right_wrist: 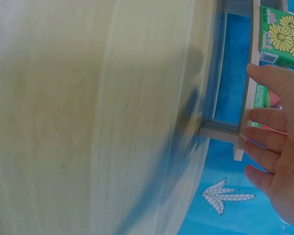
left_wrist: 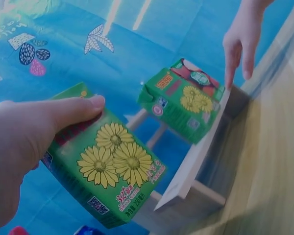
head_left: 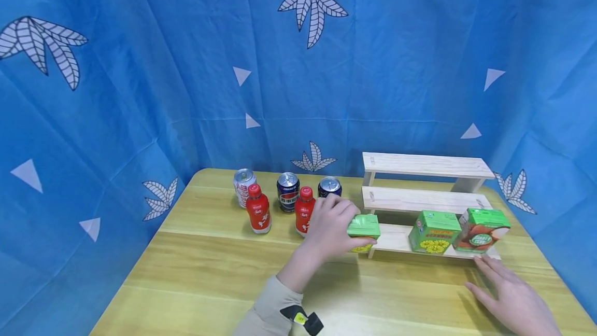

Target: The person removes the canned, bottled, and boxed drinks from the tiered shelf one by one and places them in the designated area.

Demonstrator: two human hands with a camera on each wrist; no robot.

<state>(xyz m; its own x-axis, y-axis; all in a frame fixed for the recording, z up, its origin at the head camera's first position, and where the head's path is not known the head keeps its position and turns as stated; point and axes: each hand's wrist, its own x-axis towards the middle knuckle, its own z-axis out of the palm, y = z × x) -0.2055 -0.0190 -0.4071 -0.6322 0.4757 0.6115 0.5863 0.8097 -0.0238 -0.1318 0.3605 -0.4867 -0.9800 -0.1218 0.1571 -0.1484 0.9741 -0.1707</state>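
My left hand [head_left: 332,224] grips a green drink carton [left_wrist: 108,161] with yellow flowers on its face, thumb across the front, at the left end of the wooden shelf [head_left: 396,237]. A second flower carton [head_left: 435,232] stands on the shelf's lowest board. To its right, on the same board, is a green carton with a red-brown fruit picture [head_left: 482,231], turned at an angle. My right hand [head_left: 515,294] has its fingers extended, the fingertips right at the front edge of the lowest board, below the fruit carton. It holds nothing.
Left of the shelf stand two red bottles [head_left: 259,209], with a white can [head_left: 244,186] and two dark blue cans [head_left: 287,191] behind them. The shelf's middle board [head_left: 424,199] and top board [head_left: 424,164] rise in steps behind the cartons. A blue patterned curtain [head_left: 298,77] surrounds the table.
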